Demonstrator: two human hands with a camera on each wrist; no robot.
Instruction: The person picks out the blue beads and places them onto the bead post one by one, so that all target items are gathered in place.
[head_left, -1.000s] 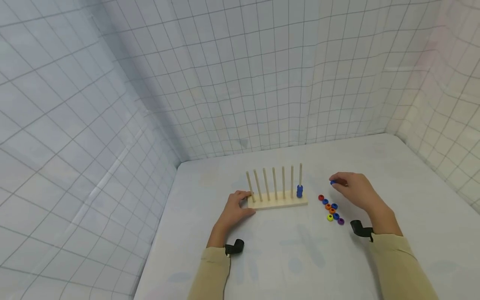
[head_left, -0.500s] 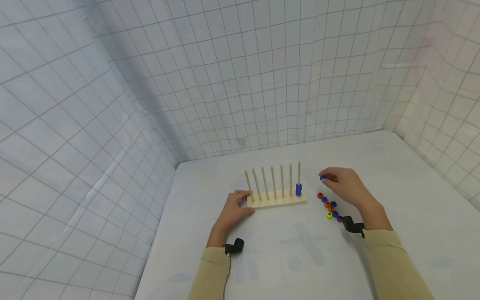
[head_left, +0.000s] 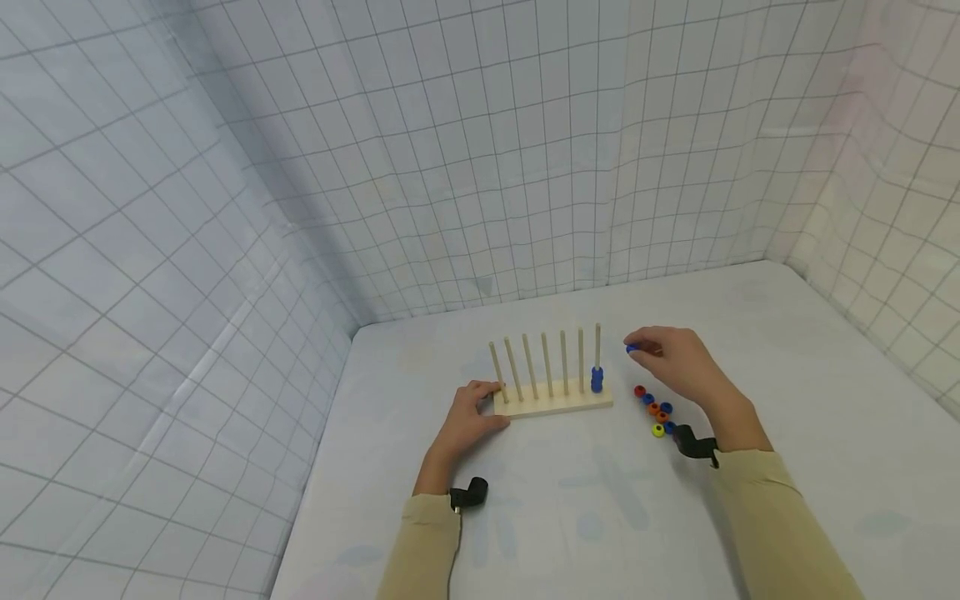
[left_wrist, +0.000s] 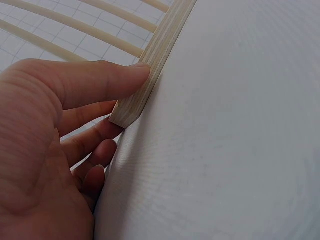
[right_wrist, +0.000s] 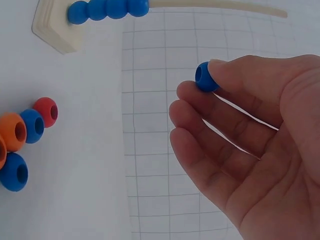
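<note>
one blue bead (right_wrist: 206, 80) is pinched in the right hand (head_left: 681, 362), right of the wooden rack (head_left: 553, 403), whose left end the left hand (head_left: 465, 422) grips.

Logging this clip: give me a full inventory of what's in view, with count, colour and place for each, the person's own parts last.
Wooden rack: 1, pale wood, on the table
Pegs: 7, pale wood, upright in a row on the rack
Threaded beads: 4, blue, on the right-end peg
Held bead: 1, blue, between right thumb and fingers
Loose beads: 7 visible (3 blue, 2 orange, 1 red, 1 yellow), right of the rack; a wrist camera may hide more
Table: 1, white, under everything
Grid cloth: count unclear, white with dark lines, behind and at both sides
Wrist cameras: 2, black, one per wrist
Sleeves: 2, tan, on the forearms
Left hand: 1, gripping the rack's left end
Right hand: 1, right of the rack
</note>
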